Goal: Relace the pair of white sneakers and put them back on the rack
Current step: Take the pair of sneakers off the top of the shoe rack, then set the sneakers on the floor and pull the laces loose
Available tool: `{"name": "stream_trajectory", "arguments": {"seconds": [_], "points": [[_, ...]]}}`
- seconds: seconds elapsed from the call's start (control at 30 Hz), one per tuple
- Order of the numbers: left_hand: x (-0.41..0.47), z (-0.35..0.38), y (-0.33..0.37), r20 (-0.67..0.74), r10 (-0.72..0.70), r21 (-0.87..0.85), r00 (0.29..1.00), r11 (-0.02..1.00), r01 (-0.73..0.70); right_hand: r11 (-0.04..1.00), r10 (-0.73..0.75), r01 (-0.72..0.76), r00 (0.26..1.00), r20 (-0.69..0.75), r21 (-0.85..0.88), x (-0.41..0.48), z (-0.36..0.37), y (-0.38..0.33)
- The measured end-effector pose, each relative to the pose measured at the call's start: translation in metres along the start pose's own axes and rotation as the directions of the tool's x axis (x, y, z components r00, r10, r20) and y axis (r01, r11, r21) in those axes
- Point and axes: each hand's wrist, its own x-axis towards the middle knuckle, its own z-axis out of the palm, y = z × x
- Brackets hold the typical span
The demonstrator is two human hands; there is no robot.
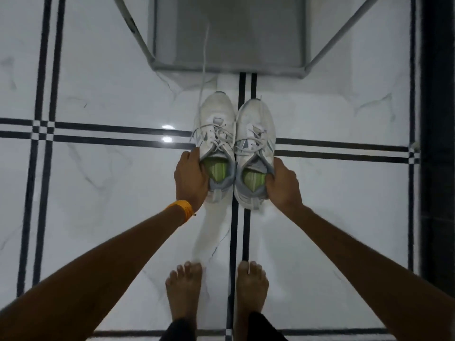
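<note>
Left hand point(191, 178) gripping left sneaker point(215, 134), right hand point(283, 184) gripping right sneaker point(256, 143), glossy marble floor point(103, 173)

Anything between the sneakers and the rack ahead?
Nothing visible. The left hand and right hand each grip one white sneaker at the heel collar, toes toward the rack. Only bare tiled floor shows between; one loose lace trails toward the rack.

A glossy white marble floor point(103, 183) crossed by paired black lines. Two bare feet point(184, 289) stand on it near the bottom edge. At the top, the grey rack point(229, 62) rests its white frame on the tiles.
</note>
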Motion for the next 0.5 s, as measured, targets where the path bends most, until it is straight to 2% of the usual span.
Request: {"name": "stream_trajectory", "arguments": {"seconds": [0.2, 0.27, 0.3, 0.33, 0.4, 0.43, 0.5], "points": [[0.008, 0.054, -0.067, 0.029, 0.126, -0.027, 0.992, 0.992, -0.126, 0.999, -0.007, 0.008, 1.000, 0.027, -0.052, 0.034, 0.066, 0.046], [0.011, 0.057, -0.076, 0.030, 0.199, -0.056, 0.979, 0.979, -0.198, 0.995, -0.045, 0.042, 0.999, -0.024, -0.090, 0.033, 0.071, 0.055], [0.013, 0.054, -0.079, 0.021, 0.221, -0.071, 0.975, 0.973, -0.219, 0.990, -0.074, 0.062, 0.993, -0.093, -0.128, 0.029, 0.067, 0.056], [0.015, 0.049, -0.080, -0.021, 0.241, -0.090, 0.970, 0.966, -0.242, 0.983, -0.133, 0.103, 0.972, -0.195, -0.154, 0.024, 0.061, 0.053], [0.019, 0.037, -0.080, -0.173, 0.316, -0.109, 0.933, 0.935, -0.337, 0.937, -0.348, 0.325, 0.860, -0.374, -0.125, 0.016, 0.047, 0.036], [0.023, 0.034, -0.081, -0.223, 0.373, -0.097, 0.900, 0.911, -0.402, 0.880, -0.466, 0.461, 0.795, -0.389, -0.114, 0.019, 0.044, 0.027], [0.035, 0.036, -0.086, -0.188, 0.504, -0.045, 0.843, 0.853, -0.520, 0.767, -0.636, 0.632, 0.723, -0.270, -0.115, 0.031, 0.050, 0.009]]}}
